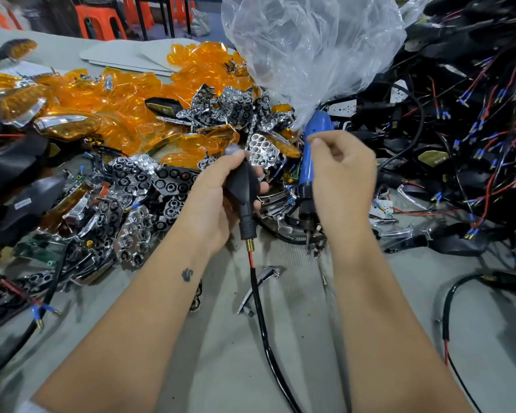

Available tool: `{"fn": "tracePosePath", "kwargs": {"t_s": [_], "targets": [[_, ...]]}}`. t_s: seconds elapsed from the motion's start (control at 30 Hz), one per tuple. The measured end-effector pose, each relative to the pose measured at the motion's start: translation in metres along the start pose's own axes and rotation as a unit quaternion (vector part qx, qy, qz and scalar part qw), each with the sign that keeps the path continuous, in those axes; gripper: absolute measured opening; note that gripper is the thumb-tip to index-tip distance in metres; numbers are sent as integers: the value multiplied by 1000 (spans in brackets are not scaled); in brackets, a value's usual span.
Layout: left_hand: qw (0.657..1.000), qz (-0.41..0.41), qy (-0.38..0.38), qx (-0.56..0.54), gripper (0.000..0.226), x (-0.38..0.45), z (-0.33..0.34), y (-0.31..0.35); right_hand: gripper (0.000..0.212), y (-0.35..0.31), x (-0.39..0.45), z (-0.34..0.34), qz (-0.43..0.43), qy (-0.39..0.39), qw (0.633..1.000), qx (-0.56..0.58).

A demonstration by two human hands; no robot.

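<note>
Two bare forearms reach over the grey bench (295, 338), with one small dark tattoo (187, 275) on the left wrist. One black lamp housing (241, 181) sits in the left grip (221, 198), fingers wrapped round it above mid-bench, and its single black cable (258, 296) trails toward the camera. The right grip (344, 180) is curled, thumb against one blue electric screwdriver (309, 156); blur hides whether it clasps it. One clear plastic bag (310, 46) rises behind. Orange lenses (125, 105), chrome reflectors (131, 177) and wired housings (459, 114) lie in heaps beyond counting. One white label (23, 202) on the left is unreadable.
</note>
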State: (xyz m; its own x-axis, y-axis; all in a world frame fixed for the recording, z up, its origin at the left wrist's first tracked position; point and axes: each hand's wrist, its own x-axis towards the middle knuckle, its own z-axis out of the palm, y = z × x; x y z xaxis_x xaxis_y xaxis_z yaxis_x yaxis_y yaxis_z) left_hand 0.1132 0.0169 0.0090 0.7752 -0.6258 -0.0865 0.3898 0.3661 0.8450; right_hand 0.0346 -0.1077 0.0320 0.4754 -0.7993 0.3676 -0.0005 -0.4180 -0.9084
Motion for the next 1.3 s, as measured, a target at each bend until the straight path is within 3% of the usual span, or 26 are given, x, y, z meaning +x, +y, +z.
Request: {"fn": "tracePosePath", "kwargs": {"t_s": [0.1,0.23,0.47,0.6,0.73,0.8,0.87,1.0,1.1,1.17,1.3], "targets": [[1000,12,18,-6,10,3,0,0,18,2,11,-18,40,59,994,-87],[1000,7,15,-8,16,4,-1,0,14,1,18,-15,43,-41,961,-269],[999,10,4,32,25,4,0,2,77,2,33,20,41,-111,853,-509],[1000,12,11,22,18,5,0,2,86,10,46,22,80,-123,841,-521],[1000,14,14,19,10,6,-2,2,68,7,62,10,154,-164,884,-410],[1000,19,10,5,7,7,-3,2,49,5,66,3,205,-188,924,-262],[1000,20,15,-14,7,7,-3,2,29,1,65,-5,263,-190,940,-102],[999,18,14,-27,11,7,-3,2,13,-8,59,-20,331,-149,920,149],[1000,13,22,8,17,7,-5,2,21,-16,55,-28,324,-156,876,323],[999,11,38,15,18,8,-7,1,27,-24,52,-32,298,-195,859,367],[999,12,35,-13,17,9,-8,1,27,-37,52,-33,261,-223,866,364]]}}
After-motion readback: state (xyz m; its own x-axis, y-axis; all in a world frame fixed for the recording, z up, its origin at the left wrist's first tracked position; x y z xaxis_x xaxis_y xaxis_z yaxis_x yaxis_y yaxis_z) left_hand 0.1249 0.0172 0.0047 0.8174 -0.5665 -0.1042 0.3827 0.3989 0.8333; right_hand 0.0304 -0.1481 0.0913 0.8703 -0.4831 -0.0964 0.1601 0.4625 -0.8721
